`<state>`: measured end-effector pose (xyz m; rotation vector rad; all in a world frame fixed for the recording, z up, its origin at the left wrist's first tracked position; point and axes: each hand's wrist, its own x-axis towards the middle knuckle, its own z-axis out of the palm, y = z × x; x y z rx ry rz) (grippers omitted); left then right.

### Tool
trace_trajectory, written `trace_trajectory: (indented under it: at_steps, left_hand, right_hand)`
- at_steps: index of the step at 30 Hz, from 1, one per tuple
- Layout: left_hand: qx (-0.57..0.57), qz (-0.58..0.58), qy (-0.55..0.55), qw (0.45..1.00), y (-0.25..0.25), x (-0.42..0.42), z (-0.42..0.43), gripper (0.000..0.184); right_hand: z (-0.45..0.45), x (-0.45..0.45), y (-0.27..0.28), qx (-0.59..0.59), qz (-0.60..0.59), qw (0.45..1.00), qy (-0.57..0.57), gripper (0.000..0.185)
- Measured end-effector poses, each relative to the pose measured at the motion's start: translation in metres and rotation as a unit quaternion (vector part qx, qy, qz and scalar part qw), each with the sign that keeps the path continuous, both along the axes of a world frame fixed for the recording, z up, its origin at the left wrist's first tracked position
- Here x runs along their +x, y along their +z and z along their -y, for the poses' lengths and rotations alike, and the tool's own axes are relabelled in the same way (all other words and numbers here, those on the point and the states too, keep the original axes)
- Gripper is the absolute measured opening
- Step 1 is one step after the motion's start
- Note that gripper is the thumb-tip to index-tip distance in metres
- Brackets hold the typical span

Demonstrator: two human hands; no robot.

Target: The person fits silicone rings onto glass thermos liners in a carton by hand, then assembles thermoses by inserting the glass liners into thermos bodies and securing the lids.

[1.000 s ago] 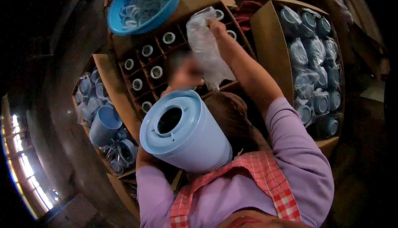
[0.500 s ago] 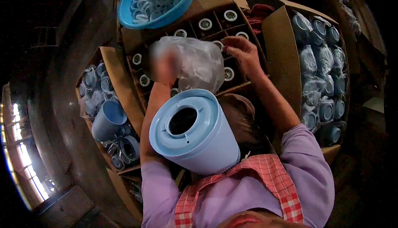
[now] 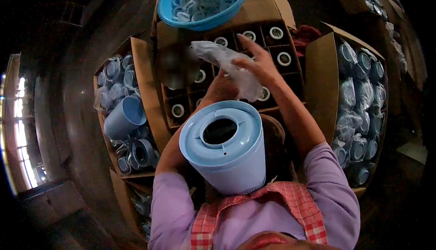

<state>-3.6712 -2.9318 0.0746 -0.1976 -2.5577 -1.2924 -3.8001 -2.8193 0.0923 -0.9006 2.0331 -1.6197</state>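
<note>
A crumpled clear plastic bag (image 3: pixel 247 81) hangs between my hands above a divided carton. My left hand (image 3: pixel 222 88) grips the bag from below, its fingers partly hidden by the plastic. From the right, my right hand (image 3: pixel 263 66) holds the bag's near side, one finger stretched upward. In my lap, between my forearms, a light-blue plastic container (image 3: pixel 236 168) stands with a round dark hole in its top. White-rimmed round glass openings (image 3: pixel 284 59) show in the carton's compartments below my hands.
A blue basin (image 3: pixel 170 16) of pale rings rests on the divided carton's (image 3: pixel 259 9) far end. Plastic-wrapped blue containers fill a carton (image 3: pixel 321 63) on the right. Another carton (image 3: pixel 150 82) on the left holds similar containers, with an unwrapped blue one (image 3: pixel 125 120) on top.
The bag has gone from spread and puffed out to narrow and bunched. My left hand has moved right and nearer me, under the bag; my right hand has come onto it. The view has shifted.
</note>
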Motion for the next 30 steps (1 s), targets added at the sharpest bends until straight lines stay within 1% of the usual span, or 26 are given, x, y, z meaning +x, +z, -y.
trace_trajectory:
  at_steps: [1, 2, 3, 4, 5, 6, 7, 8, 9, 11, 12, 13, 14, 16, 17, 18, 20, 21, 22, 23, 24, 25, 27, 28, 29, 30]
  left_hand:
    - [0.025, 0.006, -0.011, 1.0, -0.001, 0.004, -0.001, 0.025]
    - [0.048, 0.014, -0.024, 0.998, -0.002, 0.008, -0.002, 0.026]
    - [0.072, 0.022, -0.035, 0.996, -0.004, 0.009, -0.001, 0.026]
    - [0.102, 0.033, -0.049, 0.993, -0.007, 0.011, 0.001, 0.027]
    - [0.136, 0.045, -0.065, 0.988, -0.009, 0.012, 0.004, 0.027]
    - [0.17, 0.059, -0.077, 0.981, -0.012, 0.015, 0.008, 0.028]
    - [0.21, 0.076, -0.071, 0.972, -0.015, 0.023, 0.015, 0.029]
    - [0.255, 0.091, -0.04, 0.962, -0.014, 0.035, 0.025, 0.029]
    - [0.304, 0.1, 0.023, 0.947, -0.005, 0.048, 0.034, 0.03]
    - [0.345, 0.077, 0.205, 0.913, 0.015, 0.057, 0.052, 0.033]
    - [0.365, 0.061, 0.291, 0.882, 0.03, 0.06, 0.06, 0.035]
    - [0.265, 0.019, 0.324, 0.908, 0.04, 0.047, 0.063, 0.035]
    - [0.159, -0.025, 0.352, 0.922, 0.046, 0.034, 0.066, 0.034]
    - [0.104, -0.049, 0.18, 0.977, 0.027, 0.015, 0.068, 0.032]
    - [0.107, -0.017, 0.144, 0.984, 0.024, 0.011, 0.063, 0.03]
    - [0.11, 0.014, 0.11, 0.988, 0.022, 0.007, 0.058, 0.027]
    - [0.181, 0.175, 0.141, 0.957, 0.018, 0.015, 0.038, 0.019]
    - [0.246, 0.174, 0.186, 0.935, 0.016, 0.017, 0.034, 0.015]
    - [0.309, 0.17, 0.231, 0.907, 0.014, 0.019, 0.032, 0.011]
    - [0.369, 0.166, 0.272, 0.873, 0.011, 0.019, 0.031, 0.008]
    - [0.458, 0.146, 0.295, 0.826, -0.005, 0.02, 0.032, 0.009]
    - [0.486, 0.141, 0.293, 0.812, -0.003, 0.021, 0.027, 0.009]
    - [0.538, 0.124, 0.286, 0.783, 0.005, 0.022, 0.017, 0.009]
    - [0.519, 0.132, 0.226, 0.814, 0.0, 0.024, 0.017, 0.011]
    - [0.494, 0.141, 0.212, 0.831, -0.004, 0.022, 0.015, 0.012]
    - [0.47, 0.149, 0.198, 0.847, -0.009, 0.019, 0.009, 0.014]
  right_hand:
    - [0.014, 0.005, -0.001, 0.056, -0.013, 0.998, 0.009, 0.062]
    - [0.024, 0.009, 0.006, 0.149, -0.016, 0.989, -0.013, 0.05]
    - [0.028, 0.005, -0.006, 0.143, 0.007, 0.99, 0.0, 0.047]
    - [0.036, -0.002, -0.029, 0.136, 0.031, 0.99, 0.014, 0.044]
    - [0.04, -0.006, -0.035, 0.128, 0.054, 0.99, 0.027, 0.041]
    - [0.036, -0.011, -0.041, 0.015, 0.157, 0.987, -0.014, 0.029]
    - [0.029, -0.016, -0.049, -0.096, 0.259, 0.96, -0.055, 0.018]
    - [0.02, -0.021, -0.048, -0.138, 0.303, 0.941, -0.062, 0.011]
    - [0.013, -0.025, -0.044, -0.184, 0.346, 0.917, -0.071, 0.006]
    - [0.003, -0.024, -0.038, -0.173, 0.379, 0.909, -0.022, 0.008]
    - [0.002, -0.021, -0.036, -0.145, 0.362, 0.921, 0.005, 0.01]
    - [0.004, -0.018, -0.033, -0.117, 0.346, 0.93, 0.033, 0.012]
    - [0.006, -0.015, -0.032, -0.092, 0.327, 0.939, 0.062, 0.014]
    - [0.011, -0.014, -0.036, -0.075, 0.314, 0.94, 0.109, 0.017]
    - [0.015, -0.013, -0.037, -0.068, 0.307, 0.94, 0.132, 0.019]
    - [0.02, -0.012, -0.035, -0.071, 0.319, 0.938, 0.116, 0.026]
    - [0.017, -0.009, -0.025, 0.008, 0.182, 0.983, 0.018, 0.033]
    - [0.016, -0.008, -0.02, 0.049, 0.109, 0.992, -0.028, 0.036]
    - [0.01, -0.005, -0.019, -0.011, 0.104, 0.991, -0.083, 0.043]
    - [0.001, 0.003, -0.008, -0.039, 0.053, 0.989, -0.133, 0.042]
    - [-0.011, 0.014, 0.01, -0.066, 0.002, 0.981, -0.183, 0.041]
    - [-0.022, 0.025, 0.019, -0.091, -0.047, 0.967, -0.232, 0.04]
    - [-0.031, 0.045, 0.015, -0.048, 0.125, 0.982, -0.131, 0.039]
    - [-0.033, 0.057, 0.014, -0.027, 0.212, 0.974, -0.081, 0.038]
    - [-0.02, 0.075, 0.02, 0.002, 0.166, 0.983, -0.077, 0.036]
    - [-0.018, 0.073, 0.014, 0.098, 0.152, 0.983, -0.007, 0.041]
